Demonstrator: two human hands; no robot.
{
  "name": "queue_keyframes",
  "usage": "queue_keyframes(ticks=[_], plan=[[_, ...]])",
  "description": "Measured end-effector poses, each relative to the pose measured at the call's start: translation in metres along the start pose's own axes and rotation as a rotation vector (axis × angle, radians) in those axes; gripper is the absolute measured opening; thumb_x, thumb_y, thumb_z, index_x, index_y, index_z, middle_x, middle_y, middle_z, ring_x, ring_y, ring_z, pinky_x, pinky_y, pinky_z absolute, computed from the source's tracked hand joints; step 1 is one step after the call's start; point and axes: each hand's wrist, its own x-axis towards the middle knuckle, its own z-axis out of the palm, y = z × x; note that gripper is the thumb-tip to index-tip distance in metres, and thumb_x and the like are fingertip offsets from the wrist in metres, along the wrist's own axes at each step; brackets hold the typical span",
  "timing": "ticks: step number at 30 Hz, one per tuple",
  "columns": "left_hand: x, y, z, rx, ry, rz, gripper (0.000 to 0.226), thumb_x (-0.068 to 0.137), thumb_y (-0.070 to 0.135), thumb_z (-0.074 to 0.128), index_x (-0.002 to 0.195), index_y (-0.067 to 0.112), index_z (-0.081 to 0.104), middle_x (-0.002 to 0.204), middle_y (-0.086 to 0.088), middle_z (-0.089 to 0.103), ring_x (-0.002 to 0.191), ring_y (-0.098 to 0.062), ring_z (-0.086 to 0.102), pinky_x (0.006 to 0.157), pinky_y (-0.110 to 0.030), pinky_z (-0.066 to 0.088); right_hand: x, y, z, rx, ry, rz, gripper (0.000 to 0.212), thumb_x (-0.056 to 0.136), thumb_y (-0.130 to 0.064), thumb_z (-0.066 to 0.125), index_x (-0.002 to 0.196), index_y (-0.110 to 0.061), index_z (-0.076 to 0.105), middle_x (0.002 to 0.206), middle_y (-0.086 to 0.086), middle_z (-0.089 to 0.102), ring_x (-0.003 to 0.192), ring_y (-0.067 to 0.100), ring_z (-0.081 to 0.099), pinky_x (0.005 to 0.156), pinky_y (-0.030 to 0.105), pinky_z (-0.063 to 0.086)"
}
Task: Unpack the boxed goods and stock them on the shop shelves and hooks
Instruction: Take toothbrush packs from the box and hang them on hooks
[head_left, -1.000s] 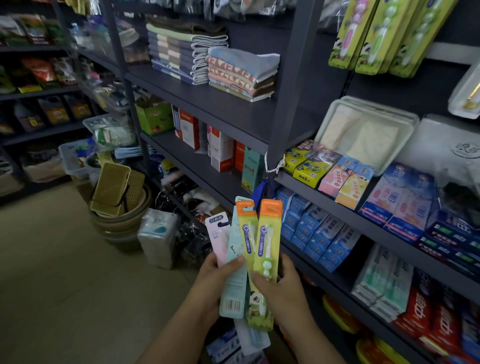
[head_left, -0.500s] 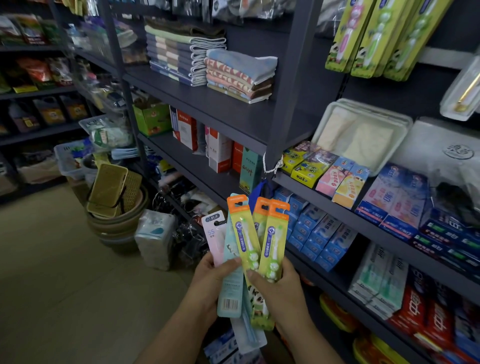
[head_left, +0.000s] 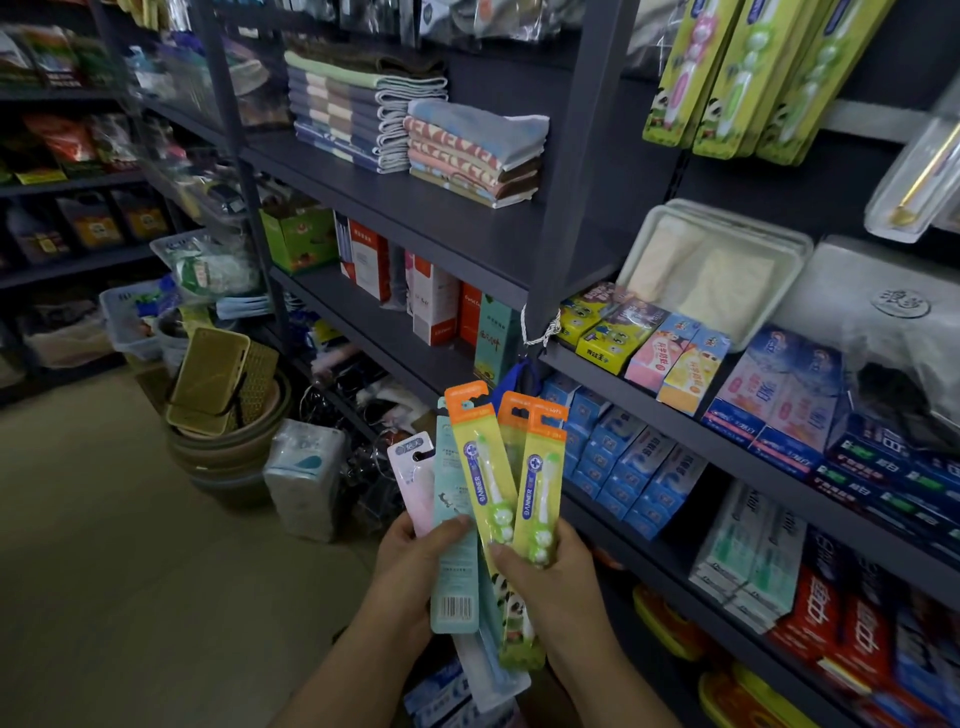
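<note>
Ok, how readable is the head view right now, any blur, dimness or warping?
Head view: dim overall; the toothbrush packs held by the left hand and right hand read sharply; the toothpaste boxes at far right smear; the shelf uprights lean, wide-angle warping.

Over the last second I've fanned the green toothbrush packs (head_left: 498, 483) apart. They started stacked almost flush, two orange tops showing; now three orange headers are spread, the leftmost pack tilted left and the others leaning right. My right hand (head_left: 550, 577) has slid its thumb across the pack fronts, and my left hand (head_left: 415, 561) has dropped slightly on the teal pack (head_left: 454, 561). My view has also moved nearer the shelves and tipped a little.
</note>
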Motion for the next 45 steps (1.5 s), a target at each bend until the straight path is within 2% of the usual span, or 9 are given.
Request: queue_keyframes(ticks=[7, 10, 17, 22, 27, 34, 38, 41, 45], plan=[[-0.002, 0.002, -0.006, -0.020, -0.001, -0.042, 0.024, 0.084, 0.006, 0.065, 0.108, 0.005, 0.063, 0.082, -0.012, 0.068, 0.062, -0.023, 0.065, 0.049, -0.031, 0.051, 0.004, 0.002, -0.002, 0.247, 0.146, 0.039, 0.024, 0.085, -0.003, 0.067, 0.103, -0.018, 0.063, 0.091, 0.005, 0.075, 0.080, 0.020, 0.072, 0.065, 0.034, 0.057], [-0.005, 0.004, -0.007, -0.062, -0.035, -0.074, 0.028, 0.085, 0.006, 0.064, 0.113, 0.003, 0.060, 0.076, -0.011, 0.067, 0.058, -0.023, 0.064, 0.047, -0.029, 0.051, 0.010, 0.002, -0.007, 0.205, 0.221, 0.046, 0.027, 0.083, -0.006, 0.071, 0.105, -0.019, 0.061, 0.094, 0.004, 0.073, 0.083, 0.018, 0.070, 0.072, 0.035, 0.056], [-0.008, 0.005, 0.003, -0.097, -0.099, -0.115, 0.027, 0.086, 0.007, 0.062, 0.113, 0.004, 0.062, 0.074, -0.010, 0.070, 0.059, -0.022, 0.067, 0.049, -0.030, 0.053, 0.007, 0.002, -0.004, 0.085, 0.028, 0.045, 0.030, 0.086, -0.037, 0.066, 0.114, -0.029, 0.059, 0.107, -0.004, 0.071, 0.097, 0.014, 0.069, 0.090, 0.044, 0.054], [-0.011, 0.003, 0.008, -0.119, -0.167, -0.116, 0.036, 0.079, 0.007, 0.065, 0.115, 0.009, 0.061, 0.093, -0.015, 0.072, 0.071, -0.025, 0.070, 0.058, -0.035, 0.055, 0.009, -0.001, -0.002, 0.010, -0.004, 0.031, 0.021, 0.087, -0.021, 0.067, 0.106, -0.023, 0.059, 0.095, -0.006, 0.072, 0.079, 0.003, 0.070, 0.064, 0.020, 0.054], [-0.015, 0.005, 0.011, -0.062, -0.237, -0.098, 0.047, 0.070, 0.011, 0.068, 0.116, 0.012, 0.061, 0.108, -0.018, 0.070, 0.079, -0.026, 0.069, 0.063, -0.035, 0.056, 0.014, 0.002, 0.000, -0.055, -0.061, 0.072, 0.019, 0.091, -0.031, 0.062, 0.110, -0.031, 0.059, 0.101, -0.008, 0.072, 0.091, 0.008, 0.070, 0.085, 0.036, 0.056], [-0.010, 0.011, 0.005, 0.026, -0.266, -0.145, 0.049, 0.068, 0.018, 0.074, 0.115, 0.013, 0.063, 0.100, -0.016, 0.071, 0.075, -0.024, 0.069, 0.061, -0.032, 0.054, 0.015, 0.011, 0.010, -0.084, -0.154, 0.179, 0.025, 0.095, -0.046, 0.045, 0.117, -0.038, 0.053, 0.110, -0.004, 0.069, 0.101, 0.014, 0.067, 0.093, 0.043, 0.052], [-0.010, 0.011, 0.008, 0.044, -0.290, -0.171, 0.046, 0.068, 0.018, 0.074, 0.112, 0.013, 0.063, 0.086, -0.011, 0.072, 0.065, -0.019, 0.068, 0.054, -0.028, 0.053, 0.014, 0.008, 0.011, -0.098, -0.164, 0.221, 0.035, 0.093, -0.053, 0.037, 0.110, -0.033, 0.061, 0.110, 0.007, 0.067, 0.096, 0.021, 0.068, 0.078, 0.037, 0.057], [-0.010, 0.010, 0.008, 0.024, -0.288, -0.169, 0.047, 0.070, 0.020, 0.071, 0.115, 0.012, 0.062, 0.084, -0.010, 0.071, 0.065, -0.018, 0.068, 0.053, -0.027, 0.052, 0.013, 0.006, 0.010, -0.099, -0.166, 0.169, 0.036, 0.081, -0.065, 0.046, 0.112, -0.051, 0.055, 0.124, -0.004, 0.059, 0.106, 0.014, 0.064, 0.090, 0.039, 0.054], [-0.007, 0.010, 0.006, 0.021, -0.259, -0.101, 0.049, 0.070, 0.017, 0.072, 0.117, 0.016, 0.061, 0.097, -0.012, 0.072, 0.075, -0.023, 0.070, 0.060, -0.032, 0.054, 0.013, 0.005, 0.003, -0.065, -0.155, 0.065, 0.061, 0.088, -0.038, 0.063, 0.133, -0.060, 0.028, 0.126, -0.013, 0.058, 0.107, 0.008, 0.064, 0.092, 0.040, 0.054]])
